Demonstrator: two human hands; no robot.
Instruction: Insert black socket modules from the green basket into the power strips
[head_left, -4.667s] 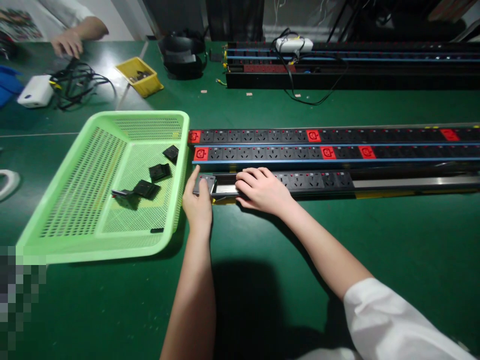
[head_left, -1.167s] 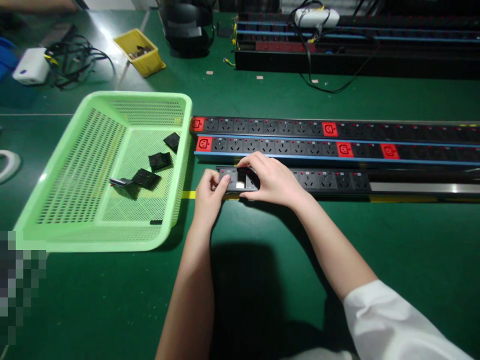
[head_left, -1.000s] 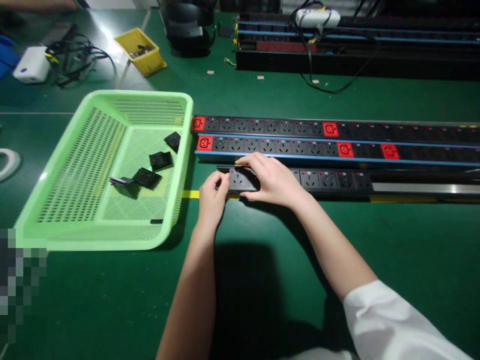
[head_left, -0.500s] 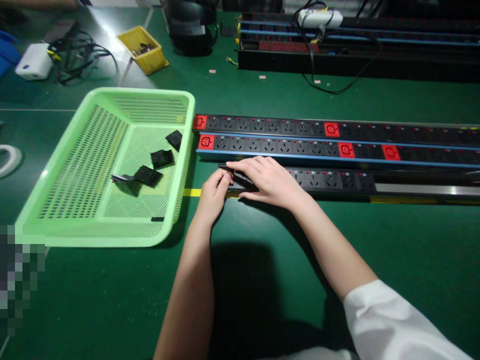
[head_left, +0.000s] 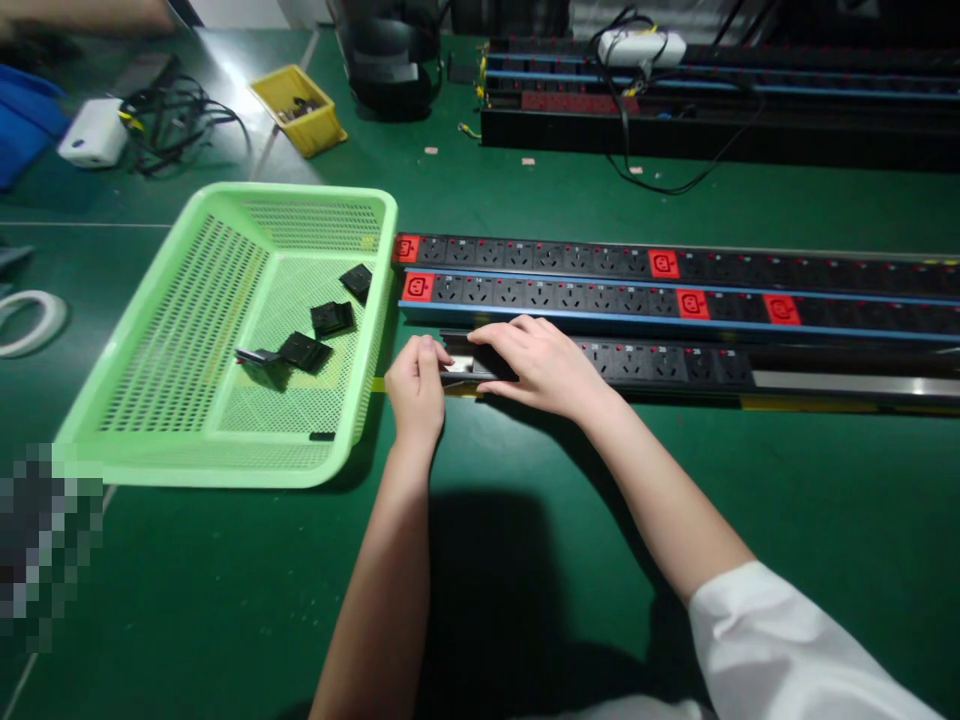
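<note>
The nearest power strip (head_left: pixel 660 362) lies lengthwise on the green table, with black socket modules along part of its rail. My right hand (head_left: pixel 536 365) straddles this strip near its left end, thumb on the near edge and fingers over the far edge, gripping it. At the strip's left end, my left hand (head_left: pixel 416 385) is closed with curled fingers, their tips by the rail; what they pinch, if anything, is hidden. A bright metal stretch of rail (head_left: pixel 460 365) shows between the hands. Left of them, a light green plastic basket (head_left: pixel 214 472) contains several black socket modules (head_left: pixel 304 352).
Two more power strips (head_left: pixel 540 293) with red sockets lie just behind. Further back are a dark stack of strips (head_left: pixel 712 138) with loose cables, and a yellow bin (head_left: pixel 319 132) of small parts. A tape roll (head_left: pixel 52 325) and a white adapter (head_left: pixel 94 135) sit at left.
My left hand has drawn back a little to the left, uncovering bright metal in the rail. My right hand stays nearly in place on the strip. The view has shifted slightly.
</note>
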